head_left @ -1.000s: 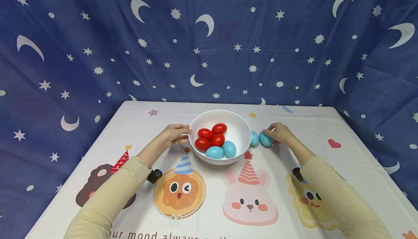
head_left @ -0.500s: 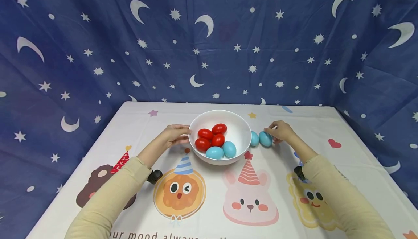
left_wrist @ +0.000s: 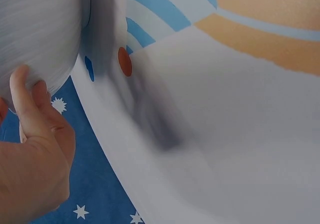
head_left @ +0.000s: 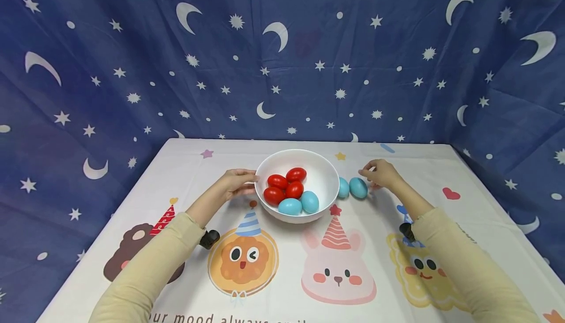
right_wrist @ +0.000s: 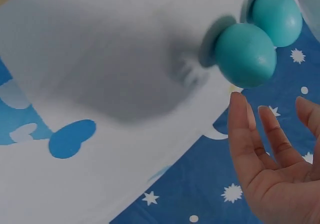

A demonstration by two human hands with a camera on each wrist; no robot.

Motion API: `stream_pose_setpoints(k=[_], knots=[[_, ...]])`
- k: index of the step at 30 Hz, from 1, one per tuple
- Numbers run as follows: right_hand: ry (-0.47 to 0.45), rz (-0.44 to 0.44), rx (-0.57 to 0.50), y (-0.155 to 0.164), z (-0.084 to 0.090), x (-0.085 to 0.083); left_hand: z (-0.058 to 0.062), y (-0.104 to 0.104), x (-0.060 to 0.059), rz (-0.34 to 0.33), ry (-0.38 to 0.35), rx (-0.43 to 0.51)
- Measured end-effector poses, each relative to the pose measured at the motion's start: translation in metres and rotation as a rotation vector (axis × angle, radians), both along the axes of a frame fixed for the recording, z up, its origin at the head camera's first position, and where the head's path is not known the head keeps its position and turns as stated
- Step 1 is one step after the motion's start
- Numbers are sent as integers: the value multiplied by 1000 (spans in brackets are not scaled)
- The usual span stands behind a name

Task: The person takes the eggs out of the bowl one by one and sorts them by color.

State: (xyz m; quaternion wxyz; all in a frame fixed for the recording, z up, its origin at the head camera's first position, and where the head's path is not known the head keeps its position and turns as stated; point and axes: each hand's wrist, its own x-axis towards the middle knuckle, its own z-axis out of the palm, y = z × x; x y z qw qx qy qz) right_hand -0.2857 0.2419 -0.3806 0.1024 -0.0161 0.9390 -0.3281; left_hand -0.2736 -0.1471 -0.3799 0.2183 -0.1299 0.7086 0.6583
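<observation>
White and smooth, the bowl [head_left: 296, 186] sits mid-table on the cartoon-printed tablecloth [head_left: 282, 269]. The left hand [head_left: 236, 182] lies against the bowl's outer wall at about nine o'clock, seemingly to steady it. The left wrist view shows what the head view cannot: the fingers [left_wrist: 27, 96] are fairly straight and press flat on the white wall, not hooked over the rim, so this is a bracing touch, not a clench.

Inside the bowl lie four red eggs [head_left: 284, 186] toward its nine o'clock side and two blue eggs [head_left: 300, 204] toward six o'clock, all touching in one cluster.

Just outside the bowl at three o'clock, two more blue eggs rest on the cloth, touching each other: the inner blue egg [head_left: 343, 187] is against the bowl's wall, and the outer blue egg [head_left: 358, 187] lies beside it on its long side, where it will not roll.

The right hand [head_left: 380, 174] hovers at the outer egg's three o'clock. In the head view it seems almost on the egg; the right wrist view settles it, showing the palm open, the fingertips [right_wrist: 240, 111] relaxed and just clear of the egg's [right_wrist: 246, 55] shell, holding nothing.
</observation>
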Motion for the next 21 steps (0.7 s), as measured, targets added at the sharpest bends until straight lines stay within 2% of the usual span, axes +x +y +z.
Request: stream_pose_setpoints(k=[21], knots=[[80,74,-36,-26,24,13,-1,-1,0,-3,-8,3]])
